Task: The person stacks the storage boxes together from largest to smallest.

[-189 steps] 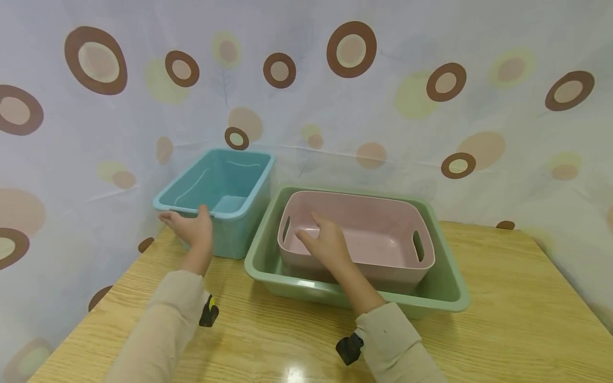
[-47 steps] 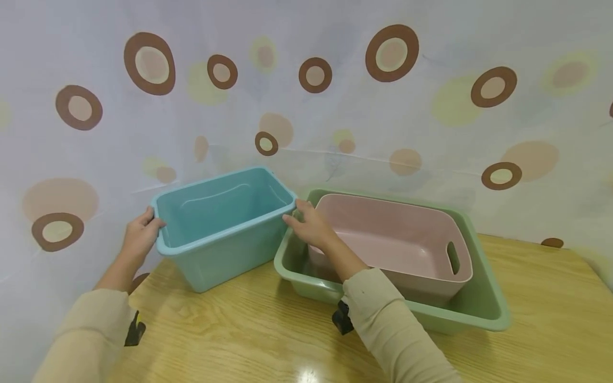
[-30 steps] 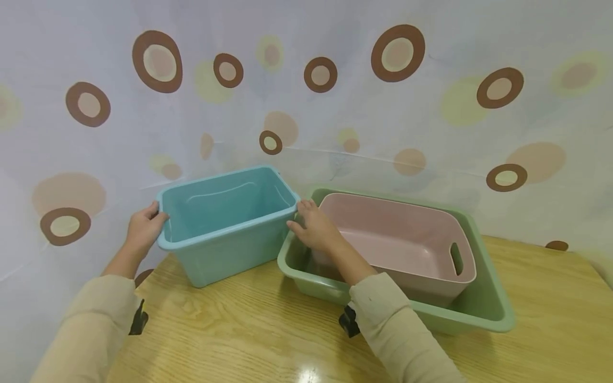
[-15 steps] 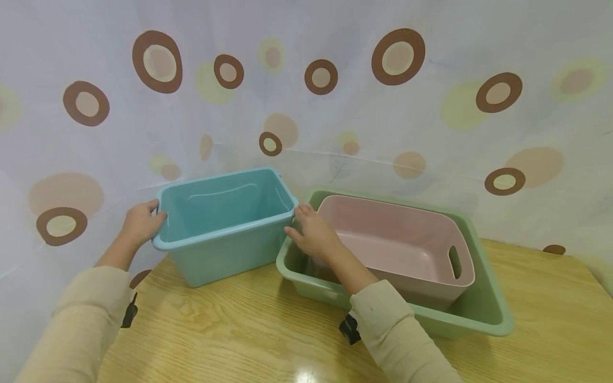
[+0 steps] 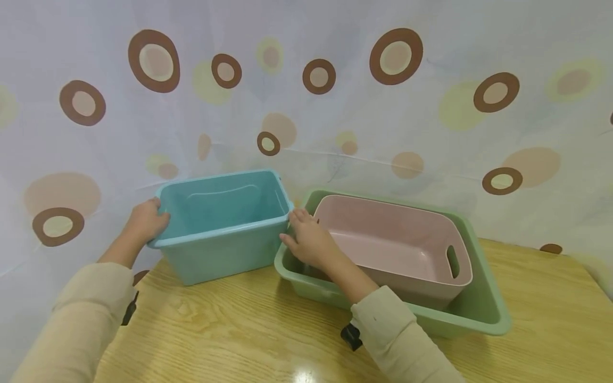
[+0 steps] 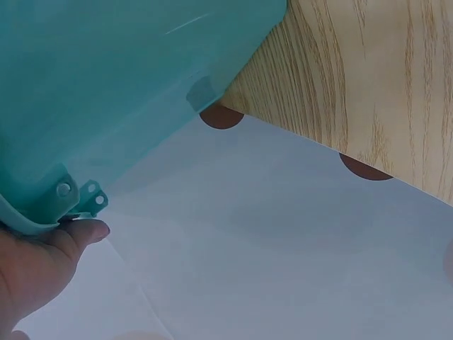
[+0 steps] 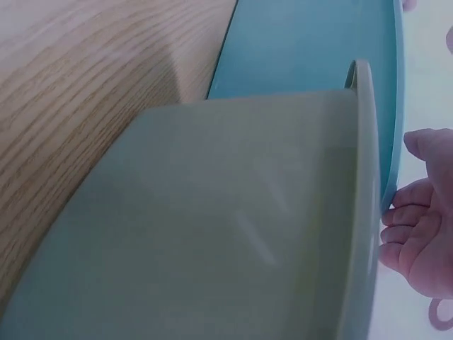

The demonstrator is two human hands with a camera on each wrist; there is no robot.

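A light blue plastic bin (image 5: 225,255) stands upright on the left part of the table, its long side towards me. My left hand (image 5: 147,221) grips its left end rim, thumb over the edge. From below, in the left wrist view, the blue bin's (image 6: 106,85) underside and the left hand (image 6: 35,269) at its rim show. At the right front corner, my right hand (image 5: 311,239) touches the rim with extended fingertips, thumb spread. The right wrist view has the right hand's (image 7: 425,212) fingers against the blue bin's (image 7: 304,42) edge, beyond the green tub wall (image 7: 212,212).
Close on the right is a larger green tub (image 5: 445,319) with a pink basket (image 5: 392,255) nested in it. My right forearm crosses over both. The wooden table (image 5: 215,330) ends at a patterned white cloth (image 5: 335,122) behind and at the left.
Since the oldest frame the blue bin has been turned to lie lengthwise. My hands have moved to its two ends. In the last second its right end has shifted slightly left, with the right hand following.
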